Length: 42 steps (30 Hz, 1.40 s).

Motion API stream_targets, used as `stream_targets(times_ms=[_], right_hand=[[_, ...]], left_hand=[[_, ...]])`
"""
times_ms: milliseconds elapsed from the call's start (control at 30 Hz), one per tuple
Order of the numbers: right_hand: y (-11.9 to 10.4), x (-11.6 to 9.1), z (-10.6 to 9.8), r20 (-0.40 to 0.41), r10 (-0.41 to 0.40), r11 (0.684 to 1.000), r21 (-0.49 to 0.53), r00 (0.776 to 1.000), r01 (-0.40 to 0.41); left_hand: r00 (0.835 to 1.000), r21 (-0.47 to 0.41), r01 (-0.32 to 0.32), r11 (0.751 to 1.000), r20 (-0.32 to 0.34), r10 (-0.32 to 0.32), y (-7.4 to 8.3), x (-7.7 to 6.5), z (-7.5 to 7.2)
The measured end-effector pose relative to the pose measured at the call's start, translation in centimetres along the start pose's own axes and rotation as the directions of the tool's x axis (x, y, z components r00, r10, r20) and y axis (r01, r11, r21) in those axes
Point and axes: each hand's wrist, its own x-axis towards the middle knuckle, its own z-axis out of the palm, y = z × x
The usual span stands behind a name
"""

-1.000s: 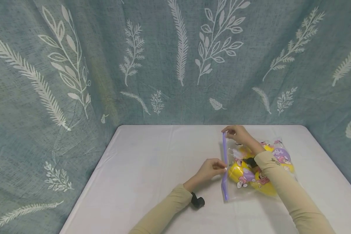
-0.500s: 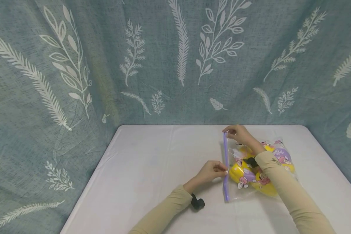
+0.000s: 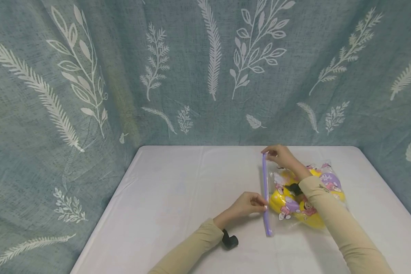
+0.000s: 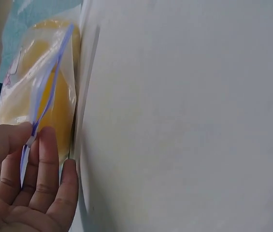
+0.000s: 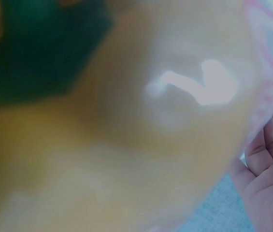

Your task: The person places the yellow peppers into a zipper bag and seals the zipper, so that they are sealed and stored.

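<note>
A clear zip bag [image 3: 284,203] printed with yellow, purple and cartoon figures lies on the right of the table, plump with yellow contents [image 4: 61,118]. Along its left side runs a purple zip strip [image 3: 268,224]. My left hand [image 3: 244,204] pinches the small white slider [image 4: 30,140] on that strip, below its middle. Two purple edges stand apart beyond the slider in the left wrist view. At the strip's far end, my right hand [image 3: 280,155] pinches the corner of the bag between thumb and fingers. The bag's bulging side fills most of the right wrist view, hiding those fingertips.
The white-covered table [image 3: 178,182] meets a blue-green leaf-patterned curtain [image 3: 198,121] at the back and left. A black wrist-camera mount [image 3: 230,240] sits at the left cuff. My right sleeve [image 3: 342,224] crosses over the bag.
My left hand has slid the slider a short way along the strip toward the near end. The strip there lies straighter now. My right hand keeps its hold on the far corner.
</note>
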Motion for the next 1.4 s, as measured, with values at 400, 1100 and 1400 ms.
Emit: stream_targets(times_ms=[400, 1100, 1400], right_hand=[[0.0, 0.1, -0.1, -0.006, -0.004, 1.000, -0.006, 1.000, 0.004], [0.2, 0.1, -0.1, -0.025, 0.012, 1.000, -0.012, 1.000, -0.012], [0.1, 0.2, -0.1, -0.037, 0.000, 1.000, -0.024, 0.999, -0.001]], left_hand=[[0.998, -0.024, 0.033, 0.999, 0.058, -0.032, 0.6, -1.3, 0.3], [0.993, 0.023, 0.044, 0.999, 0.113, -0.046, 0.9, -2.7, 0.6], [0.987, 0.060, 0.044, 0.997, 0.149, -0.052, 0.8, -3.1, 0.7]])
